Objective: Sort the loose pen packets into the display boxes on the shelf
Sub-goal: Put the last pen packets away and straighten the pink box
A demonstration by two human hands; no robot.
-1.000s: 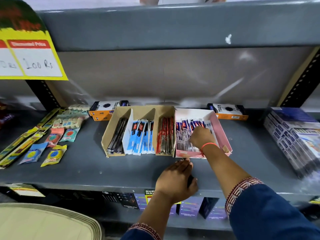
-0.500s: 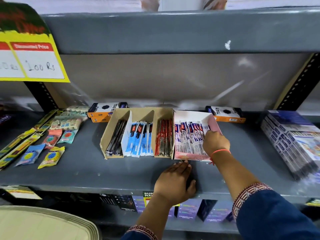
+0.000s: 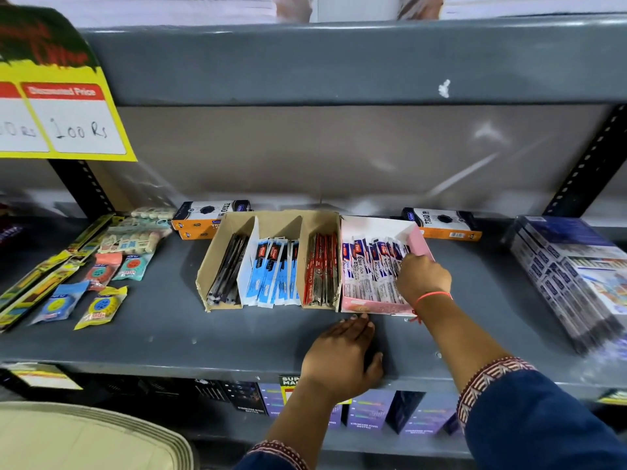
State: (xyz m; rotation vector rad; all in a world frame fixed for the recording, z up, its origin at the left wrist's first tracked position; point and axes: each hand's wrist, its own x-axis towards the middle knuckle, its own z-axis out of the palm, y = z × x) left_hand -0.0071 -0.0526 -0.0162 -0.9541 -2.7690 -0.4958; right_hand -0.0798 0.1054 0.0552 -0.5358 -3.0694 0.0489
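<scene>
A pink display box (image 3: 373, 308) stands on the grey shelf (image 3: 169, 334), filled with white and blue pen packets (image 3: 366, 266). My right hand (image 3: 422, 276) reaches into its right side, fingers curled around the rightmost packets. To the left, touching it, a brown cardboard box (image 3: 208, 266) has three compartments: black pens (image 3: 227, 269), blue packets (image 3: 271, 269) and red packets (image 3: 320, 269). My left hand (image 3: 342, 357) lies flat, palm down, on the shelf just in front of the pink box, holding nothing.
Two orange-and-black boxes (image 3: 207, 215) (image 3: 444, 223) lie behind the display boxes. A stack of wrapped packs (image 3: 570, 266) fills the shelf's right end. Small loose sachets (image 3: 101, 300) and long strips lie at the left. A yellow price sign (image 3: 68, 123) hangs top left.
My right hand has slid from the middle of the pink box to its right side, uncovering the packets. The left hand has stayed flat on the shelf.
</scene>
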